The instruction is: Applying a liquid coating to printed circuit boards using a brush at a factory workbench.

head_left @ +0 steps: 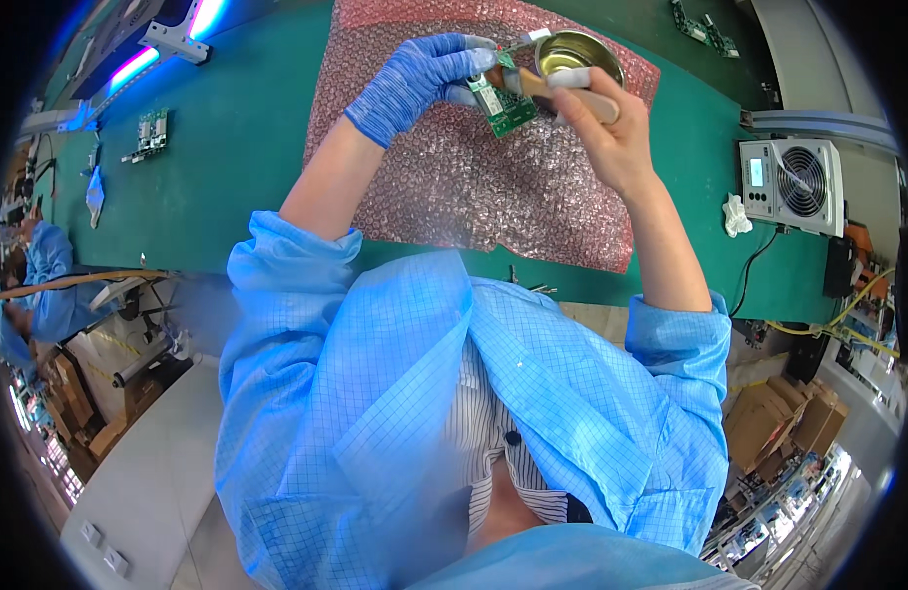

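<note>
My left hand (pixel 412 87), in a blue knit glove with pale fingertips, grips a green circuit board (pixel 514 118) by its upper left side. In my right hand (pixel 612 136) is a wooden-handled brush (pixel 597 104), its dark bristle end against or just over the board near the left fingertips. White covers sit on some right fingertips. Just behind the right hand stands a round metal bowl (pixel 616 65) with a yellowish inside; whether it holds liquid I cannot tell. Beneath both hands lies a sheet of pink bubble wrap (pixel 454 197).
The green table mat (pixel 218 211) carries another circuit board (pixel 151 135) at left and more boards (pixel 705 29) at far right. A white fan unit (pixel 792 185) stands right, beside crumpled white tissue (pixel 736 215). Lit bars (pixel 134 69) are at upper left. Another person (pixel 51 261) is far left.
</note>
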`<state>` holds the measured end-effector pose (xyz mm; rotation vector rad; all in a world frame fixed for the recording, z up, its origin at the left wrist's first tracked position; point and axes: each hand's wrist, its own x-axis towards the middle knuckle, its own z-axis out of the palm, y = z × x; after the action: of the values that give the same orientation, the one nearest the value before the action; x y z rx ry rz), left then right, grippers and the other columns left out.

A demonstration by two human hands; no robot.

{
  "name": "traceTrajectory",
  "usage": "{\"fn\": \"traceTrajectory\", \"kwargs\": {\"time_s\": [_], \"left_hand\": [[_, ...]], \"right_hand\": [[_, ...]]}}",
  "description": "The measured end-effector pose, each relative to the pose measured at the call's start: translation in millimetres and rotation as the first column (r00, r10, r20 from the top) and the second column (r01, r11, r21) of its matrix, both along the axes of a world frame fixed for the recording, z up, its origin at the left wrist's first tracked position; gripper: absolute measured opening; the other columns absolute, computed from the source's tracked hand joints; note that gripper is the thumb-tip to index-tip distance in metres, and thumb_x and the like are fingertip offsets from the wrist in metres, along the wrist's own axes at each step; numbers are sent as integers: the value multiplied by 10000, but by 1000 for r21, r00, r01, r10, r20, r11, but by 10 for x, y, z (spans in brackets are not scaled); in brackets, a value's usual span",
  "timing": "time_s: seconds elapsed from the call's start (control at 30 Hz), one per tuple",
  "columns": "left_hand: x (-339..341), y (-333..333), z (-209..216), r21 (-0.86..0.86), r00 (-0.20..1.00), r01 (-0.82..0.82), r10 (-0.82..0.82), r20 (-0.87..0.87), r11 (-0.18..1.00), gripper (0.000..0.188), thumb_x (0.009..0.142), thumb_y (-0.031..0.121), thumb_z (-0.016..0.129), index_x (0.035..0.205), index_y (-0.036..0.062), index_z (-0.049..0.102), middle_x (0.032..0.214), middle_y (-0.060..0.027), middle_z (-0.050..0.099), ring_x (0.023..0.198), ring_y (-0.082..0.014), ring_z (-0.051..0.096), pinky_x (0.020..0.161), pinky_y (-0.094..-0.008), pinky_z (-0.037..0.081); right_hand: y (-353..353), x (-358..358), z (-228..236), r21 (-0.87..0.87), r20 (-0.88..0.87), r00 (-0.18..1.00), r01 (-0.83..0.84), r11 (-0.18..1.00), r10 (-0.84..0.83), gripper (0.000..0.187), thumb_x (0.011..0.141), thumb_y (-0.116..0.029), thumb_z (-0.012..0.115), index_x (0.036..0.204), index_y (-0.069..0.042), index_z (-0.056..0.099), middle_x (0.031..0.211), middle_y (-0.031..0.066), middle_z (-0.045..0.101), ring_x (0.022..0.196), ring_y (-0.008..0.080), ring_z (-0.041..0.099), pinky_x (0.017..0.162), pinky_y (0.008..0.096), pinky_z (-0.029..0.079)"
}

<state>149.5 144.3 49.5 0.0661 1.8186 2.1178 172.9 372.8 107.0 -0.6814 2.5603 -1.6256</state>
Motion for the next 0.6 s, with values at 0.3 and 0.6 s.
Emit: {"fn": "traceTrajectory", "kwargs": {"time_s": [0.3, 0.6], "left_hand": [[-4, -82, -53, 18, 998, -55, 56, -22, 998, 404, 819, 292, 653, 1141, 56, 584, 983, -65, 640, 837, -138, 639, 711, -257, 544], [-15, -161, -25, 32, 1000, -5, 5, -5, 999, 399, 822, 264, 652, 1155, 59, 573, 1005, -63, 634, 890, -148, 632, 761, -275, 542]], "right_hand": [[172, 63, 138, 112, 198, 979, -77, 991, 54, 182, 830, -202, 590, 908, -41, 623, 671, 39, 586, 623, 89, 538, 559, 248, 416], [121, 51, 59, 111, 129, 987, -107, 988, 92, 169, 832, -181, 588, 933, -49, 618, 705, 9, 590, 625, 60, 512, 561, 235, 401]]}}
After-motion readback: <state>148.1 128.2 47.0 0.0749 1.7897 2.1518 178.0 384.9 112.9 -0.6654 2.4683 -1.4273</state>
